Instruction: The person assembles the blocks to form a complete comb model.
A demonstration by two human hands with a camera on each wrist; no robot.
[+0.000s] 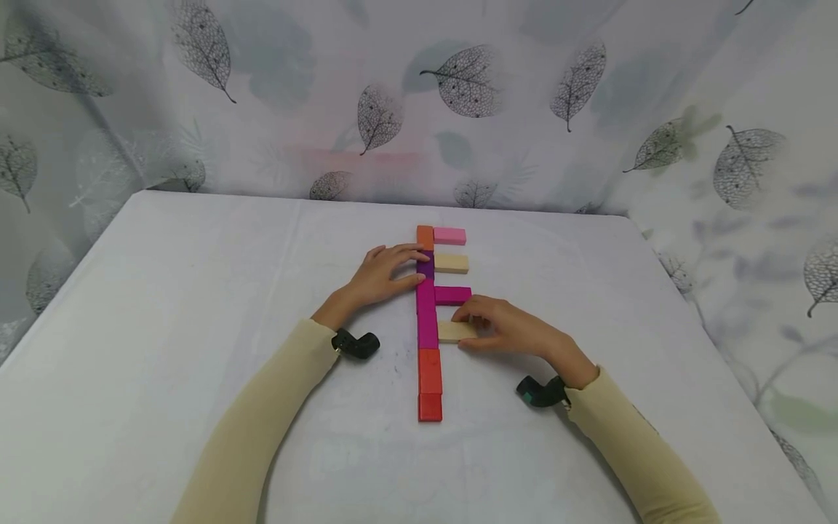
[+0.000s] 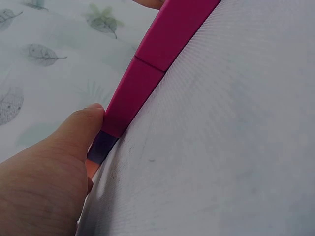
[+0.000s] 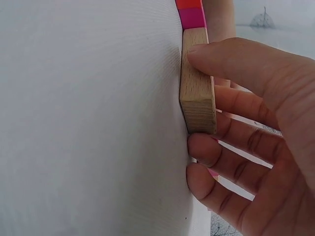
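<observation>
A line of coloured wooden blocks runs away from me down the table, with red blocks (image 1: 430, 371) nearest, magenta blocks (image 1: 427, 313) in the middle, then a purple block (image 1: 425, 268) and an orange block (image 1: 425, 236). My left hand (image 1: 386, 273) rests its fingertips on the purple block, its thumb against the line's side near the purple and magenta meeting. A plain wooden block (image 3: 195, 81) lies against the line's right side; my right hand (image 1: 507, 326) pinches it between thumb and fingers, other fingertips touching the table.
Further along the right side, a magenta block (image 1: 453, 295), another plain block (image 1: 452, 263) and a pink block (image 1: 449, 236) stick out crosswise, spaced apart. The white table (image 1: 196, 291) ends at a leaf-print curtain (image 1: 275, 109) behind it.
</observation>
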